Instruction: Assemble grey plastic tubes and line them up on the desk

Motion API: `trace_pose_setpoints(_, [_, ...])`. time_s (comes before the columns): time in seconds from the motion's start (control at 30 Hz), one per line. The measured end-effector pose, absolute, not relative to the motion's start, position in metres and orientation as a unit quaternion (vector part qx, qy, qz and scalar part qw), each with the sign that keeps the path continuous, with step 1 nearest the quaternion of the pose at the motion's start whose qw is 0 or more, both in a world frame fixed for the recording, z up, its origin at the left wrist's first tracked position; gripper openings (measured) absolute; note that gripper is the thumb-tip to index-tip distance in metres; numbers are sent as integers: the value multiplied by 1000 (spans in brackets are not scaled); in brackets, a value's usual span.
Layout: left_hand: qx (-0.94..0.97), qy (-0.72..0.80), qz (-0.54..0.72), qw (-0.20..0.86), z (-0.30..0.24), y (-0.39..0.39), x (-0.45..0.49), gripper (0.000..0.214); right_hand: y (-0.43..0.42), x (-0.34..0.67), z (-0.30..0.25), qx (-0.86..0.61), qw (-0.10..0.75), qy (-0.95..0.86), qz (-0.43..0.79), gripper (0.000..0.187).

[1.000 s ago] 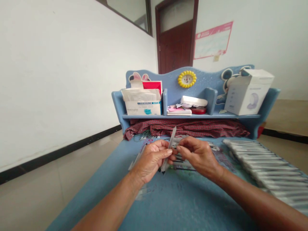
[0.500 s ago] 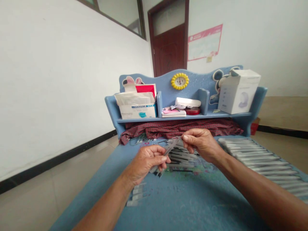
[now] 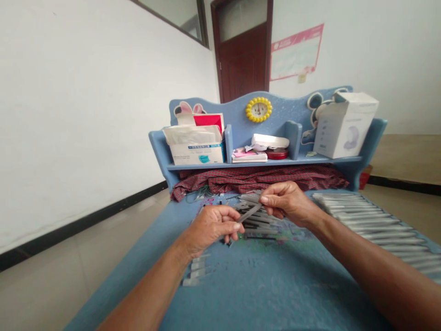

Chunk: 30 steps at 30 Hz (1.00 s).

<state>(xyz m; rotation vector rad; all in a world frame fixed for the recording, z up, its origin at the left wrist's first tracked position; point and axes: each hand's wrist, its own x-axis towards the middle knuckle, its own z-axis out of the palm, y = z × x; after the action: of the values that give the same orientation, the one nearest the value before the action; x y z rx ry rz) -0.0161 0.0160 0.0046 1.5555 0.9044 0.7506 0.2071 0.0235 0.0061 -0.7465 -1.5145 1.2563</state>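
My left hand (image 3: 210, 226) is curled shut around the lower end of a thin clear sleeve (image 3: 248, 213) with something dark inside it. My right hand (image 3: 286, 201) pinches the sleeve's upper end between thumb and fingers. The sleeve slants up to the right, low over the blue desk (image 3: 262, 289). Just behind it lies a loose heap of similar slim packets (image 3: 257, 224). A few more packets (image 3: 195, 271) lie by my left wrist.
A long row of filled clear packets (image 3: 375, 225) runs along the desk's right side. Behind it, a shelf holds a mask box (image 3: 200, 149), papers, a red tin (image 3: 277, 155) and a white carton (image 3: 344, 126). Checked red cloth (image 3: 258, 177) lies under the shelf.
The sleeve has tilted from nearly upright to a low slant. My right hand slid up to its upper end and both hands sank closer to the desk.
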Motion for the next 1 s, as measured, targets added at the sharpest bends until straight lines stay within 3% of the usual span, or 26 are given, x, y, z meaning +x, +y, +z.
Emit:
trace_pose_setpoints(0.2, [681, 404, 289, 537, 8, 14, -15, 20, 25, 210, 3, -323, 455, -648, 518, 29])
trace_pose_setpoints(0.5, [727, 401, 171, 530, 16, 11, -19, 21, 28, 215, -2, -292, 322, -691, 578, 32])
trace_pose_setpoints(1.0, [717, 434, 217, 500, 15, 14, -23, 23, 32, 210, -9, -339, 381, -670, 540, 41])
